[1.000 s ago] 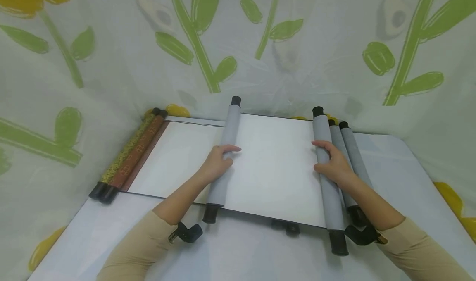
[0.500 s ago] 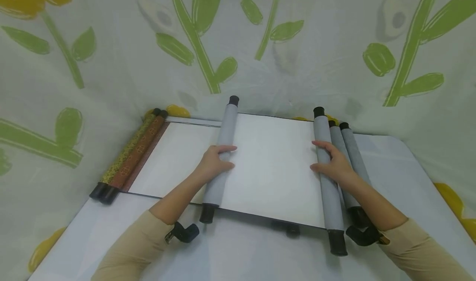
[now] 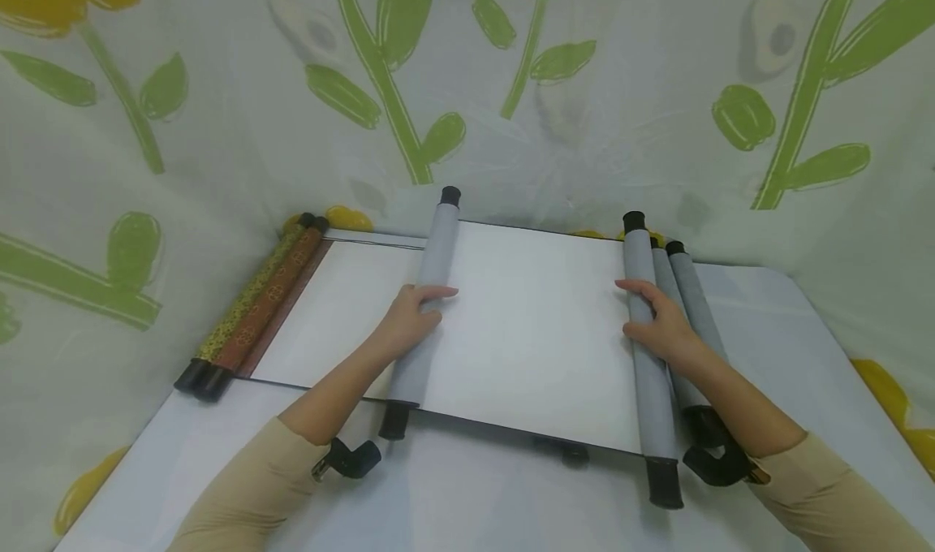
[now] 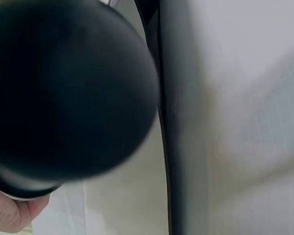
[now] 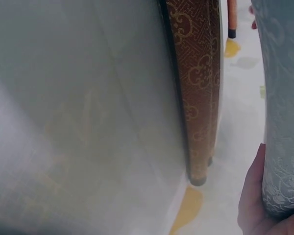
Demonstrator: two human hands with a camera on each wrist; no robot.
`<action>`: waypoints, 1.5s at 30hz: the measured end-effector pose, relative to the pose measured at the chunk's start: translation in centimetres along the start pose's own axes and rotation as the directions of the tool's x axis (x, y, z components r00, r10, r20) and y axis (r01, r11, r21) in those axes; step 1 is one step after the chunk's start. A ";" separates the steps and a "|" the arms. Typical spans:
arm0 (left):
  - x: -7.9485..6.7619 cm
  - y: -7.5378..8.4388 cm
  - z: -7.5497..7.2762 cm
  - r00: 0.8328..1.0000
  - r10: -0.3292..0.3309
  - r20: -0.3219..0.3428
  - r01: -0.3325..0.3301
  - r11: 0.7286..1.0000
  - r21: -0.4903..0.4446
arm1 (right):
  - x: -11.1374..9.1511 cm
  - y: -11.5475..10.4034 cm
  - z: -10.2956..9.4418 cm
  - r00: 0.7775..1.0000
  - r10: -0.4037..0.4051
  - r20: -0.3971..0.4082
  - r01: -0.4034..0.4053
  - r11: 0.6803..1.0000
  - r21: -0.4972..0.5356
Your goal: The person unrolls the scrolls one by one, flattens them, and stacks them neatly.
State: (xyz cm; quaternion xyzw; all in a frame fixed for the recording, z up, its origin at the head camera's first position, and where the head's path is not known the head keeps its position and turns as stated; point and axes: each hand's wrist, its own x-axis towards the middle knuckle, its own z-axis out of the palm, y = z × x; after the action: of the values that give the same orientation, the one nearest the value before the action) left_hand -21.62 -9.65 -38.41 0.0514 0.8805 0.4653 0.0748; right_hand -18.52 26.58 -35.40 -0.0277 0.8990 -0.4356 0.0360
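Observation:
A hanging scroll lies partly unrolled, its blank white paper [image 3: 540, 333] stretched between two pale grey rolls with black end knobs. My left hand [image 3: 409, 321] grips the left roll [image 3: 440, 243], thumb and fingers curled over it. On the right roll [image 3: 655, 398], my right hand [image 3: 668, 325] holds the middle in the same way. In the left wrist view a black knob [image 4: 73, 88] covers much of the picture, with a bit of the hand [image 4: 12, 210] below it. The right wrist view shows the grey brocade roll [image 5: 286, 107] held by my hand [image 5: 255, 200].
Beneath the scroll, another white sheet [image 3: 343, 292] reaches left to a brown patterned roll [image 3: 256, 316]. A yellow patterned roll [image 3: 241, 300] lies alongside. Two grey rolls [image 3: 697, 304] lie right of my right hand. A flower-printed curtain [image 3: 621, 146] hangs behind the white table [image 3: 497, 503].
My left hand has moved left with its roll, and my right hand has shifted slightly right with the other. More white paper shows between them.

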 end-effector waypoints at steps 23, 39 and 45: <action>0.6 -0.7 -0.7 0.999 -0.029 -0.023 0.030 0.998 0.049 | 0.1 0.2 -0.8 1.000 -0.009 0.015 0.009 0.999 0.038; 0.3 -2.3 -1.6 1.000 -0.006 -0.016 0.008 0.994 0.109 | -0.2 0.9 -1.3 1.000 -0.023 0.010 0.023 0.999 0.022; 0.4 -2.4 -1.9 0.999 0.007 -0.036 -0.004 0.996 0.085 | -0.2 0.8 -1.4 1.000 -0.030 0.009 0.030 0.999 0.024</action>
State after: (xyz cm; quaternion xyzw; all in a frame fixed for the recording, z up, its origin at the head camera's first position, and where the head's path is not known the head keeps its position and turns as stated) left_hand -22.40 -12.53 -39.39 0.0485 0.9005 0.4287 0.0551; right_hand -18.50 28.19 -35.16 -0.0426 0.8930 -0.4468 0.0338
